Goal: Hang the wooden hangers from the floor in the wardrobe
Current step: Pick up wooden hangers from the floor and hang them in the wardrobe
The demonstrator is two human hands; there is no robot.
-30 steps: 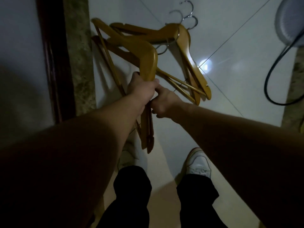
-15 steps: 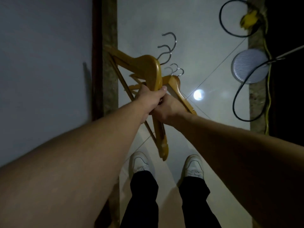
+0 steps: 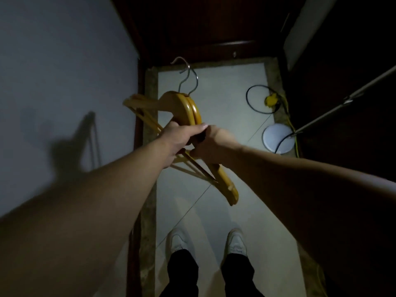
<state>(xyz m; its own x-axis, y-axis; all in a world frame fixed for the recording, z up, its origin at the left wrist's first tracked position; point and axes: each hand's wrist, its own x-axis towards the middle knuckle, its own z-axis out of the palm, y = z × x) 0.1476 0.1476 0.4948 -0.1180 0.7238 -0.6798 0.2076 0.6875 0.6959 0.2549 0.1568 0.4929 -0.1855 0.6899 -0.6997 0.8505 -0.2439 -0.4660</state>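
A bunch of yellow wooden hangers (image 3: 186, 108) with silver metal hooks (image 3: 186, 76) is held up in the air in front of me, well above the white tile floor (image 3: 218, 99). My left hand (image 3: 182, 138) is clamped around the hangers' shoulders from the left. My right hand (image 3: 211, 143) grips the same bunch from the right, touching the left hand. One hanger arm (image 3: 227, 185) sticks out down and right below my hands. Thin lower bars show under my left wrist. The wardrobe is not clearly visible.
A pale wall (image 3: 64, 71) stands at left with a dark wood skirting. A dark wooden door (image 3: 210, 28) closes the far end. At right lie a black cable loop (image 3: 255, 101), a yellow plug (image 3: 270, 99) and a round white base (image 3: 277, 140). My white shoes (image 3: 235, 241) are below.
The hangers have been lifted clear of the floor and gathered tighter. My view has tilted forward, bringing the dark door into sight. Both hands keep their grip.
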